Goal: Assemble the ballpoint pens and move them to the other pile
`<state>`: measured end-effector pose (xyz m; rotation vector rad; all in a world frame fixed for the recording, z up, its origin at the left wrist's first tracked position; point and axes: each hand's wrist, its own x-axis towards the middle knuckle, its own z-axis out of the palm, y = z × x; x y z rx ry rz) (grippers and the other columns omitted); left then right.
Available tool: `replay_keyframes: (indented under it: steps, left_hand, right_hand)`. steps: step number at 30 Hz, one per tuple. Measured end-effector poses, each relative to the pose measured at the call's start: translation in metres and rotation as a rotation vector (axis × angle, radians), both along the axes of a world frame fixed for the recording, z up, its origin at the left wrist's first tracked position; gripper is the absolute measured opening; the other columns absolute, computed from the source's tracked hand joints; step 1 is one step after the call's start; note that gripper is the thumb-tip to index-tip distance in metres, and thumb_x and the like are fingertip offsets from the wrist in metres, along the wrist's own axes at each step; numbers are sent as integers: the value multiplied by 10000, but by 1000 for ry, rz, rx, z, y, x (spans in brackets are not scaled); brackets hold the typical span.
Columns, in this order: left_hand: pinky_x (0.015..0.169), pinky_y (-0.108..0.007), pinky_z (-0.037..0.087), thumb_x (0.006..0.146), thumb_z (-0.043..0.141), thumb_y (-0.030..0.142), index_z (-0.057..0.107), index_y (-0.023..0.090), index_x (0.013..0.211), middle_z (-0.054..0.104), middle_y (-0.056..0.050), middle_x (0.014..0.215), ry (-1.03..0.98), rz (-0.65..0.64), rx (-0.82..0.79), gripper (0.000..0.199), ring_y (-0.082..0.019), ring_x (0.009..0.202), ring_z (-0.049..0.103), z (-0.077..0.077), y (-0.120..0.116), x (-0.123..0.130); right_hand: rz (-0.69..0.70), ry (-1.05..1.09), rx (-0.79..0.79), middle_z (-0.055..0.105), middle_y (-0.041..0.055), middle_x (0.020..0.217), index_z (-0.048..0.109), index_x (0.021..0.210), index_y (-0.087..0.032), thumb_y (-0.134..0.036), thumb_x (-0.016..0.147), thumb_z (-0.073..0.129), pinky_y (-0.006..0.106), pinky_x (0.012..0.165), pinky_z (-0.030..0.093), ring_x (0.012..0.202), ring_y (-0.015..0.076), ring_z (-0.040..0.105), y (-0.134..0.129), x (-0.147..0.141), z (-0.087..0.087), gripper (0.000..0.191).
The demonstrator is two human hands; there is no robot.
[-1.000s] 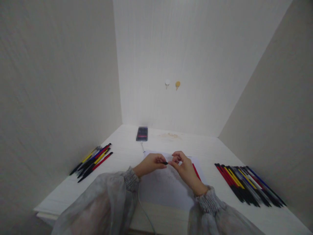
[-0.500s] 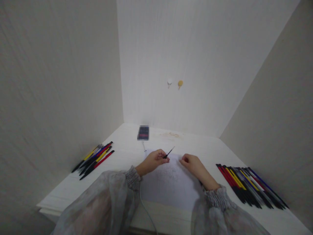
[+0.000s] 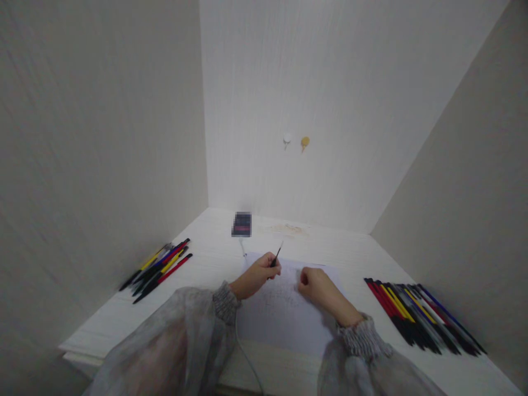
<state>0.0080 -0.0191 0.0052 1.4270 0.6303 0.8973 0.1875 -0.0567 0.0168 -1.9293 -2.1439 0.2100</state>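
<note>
My left hand (image 3: 260, 275) is closed around a thin black pen piece (image 3: 276, 259), pinched between thumb and fingers. Its slim, pale-tipped end points up and away from me. To the right, my right hand (image 3: 317, 285) is curled with fingertips pressed together; whatever is in it, if anything, is hidden. Both hands are above a white sheet of paper (image 3: 284, 330) with faint marks on it.
Several pens with coloured barrels (image 3: 163, 269) lie in a loose pile at left. More pens (image 3: 421, 316) lie in a row at right. A dark blurred device (image 3: 242, 224) with a cable sits at the back. Two hooks (image 3: 304, 142) are on the wall.
The pen piece in my left hand has tilted more upright. My right hand has moved slightly left and towards me, its fingers curled further in.
</note>
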Motion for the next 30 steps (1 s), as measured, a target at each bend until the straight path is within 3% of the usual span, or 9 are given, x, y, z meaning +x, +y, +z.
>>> replay_keyframes:
  steps: [4, 8, 14, 19, 23, 26, 30]
  left_hand:
    - [508, -205, 260, 709, 504, 340, 440, 140, 732, 437, 46, 598, 114, -14, 22, 211, -53, 517, 340, 3, -4, 0]
    - [486, -203, 245, 742, 450, 398, 462, 135, 752, 451, 39, 599, 159, -40, 59, 263, -54, 509, 339, 6, -9, 0]
    - [482, -198, 254, 736, 480, 368, 467, 137, 726, 475, 33, 606, 112, -55, 100, 232, -51, 505, 349, 4, -9, 0]
    - [492, -201, 267, 725, 504, 352, 467, 134, 729, 494, 23, 614, 34, -25, 69, 221, -51, 504, 358, 1, -5, -1]
    - [494, -204, 265, 714, 517, 337, 461, 133, 712, 504, 15, 614, 12, 7, 17, 211, -50, 498, 361, 1, -3, -1]
    - [489, -205, 260, 710, 519, 330, 463, 135, 711, 503, 19, 604, 20, 33, -2, 203, -50, 489, 360, -1, -1, -1]
    - [498, -207, 270, 715, 512, 341, 468, 137, 712, 510, 17, 614, 14, 42, 16, 208, -53, 497, 370, -3, 0, 0]
  right_hand:
    - [110, 458, 78, 552, -12, 565, 521, 647, -162, -172, 644, 506, 206, 495, 338, 526, 102, 495, 0, -7, 1, 18]
    - [174, 883, 61, 568, -10, 580, 520, 716, -161, -281, 705, 506, 221, 532, 399, 555, 110, 535, -2, -18, 0, 121]
    - [139, 963, 95, 578, -4, 583, 559, 709, -158, -331, 696, 539, 228, 547, 422, 557, 114, 545, -8, -30, 2, 175]
    - [117, 743, 127, 610, 35, 673, 584, 734, -154, -360, 767, 428, 235, 568, 435, 587, 125, 559, -7, -21, 9, 261]
    - [-184, 91, 172, 626, 97, 755, 601, 783, -152, -369, 792, 374, 296, 629, 424, 706, 192, 587, -4, 6, 19, 314]
    - [-361, -258, 22, 623, 164, 835, 604, 870, -112, -337, 767, 417, 351, 632, 421, 787, 264, 593, -3, 28, 20, 310]
    - [-354, -390, -146, 619, 190, 899, 632, 865, -99, -230, 731, 439, 354, 633, 424, 826, 281, 593, -3, 44, 12, 270]
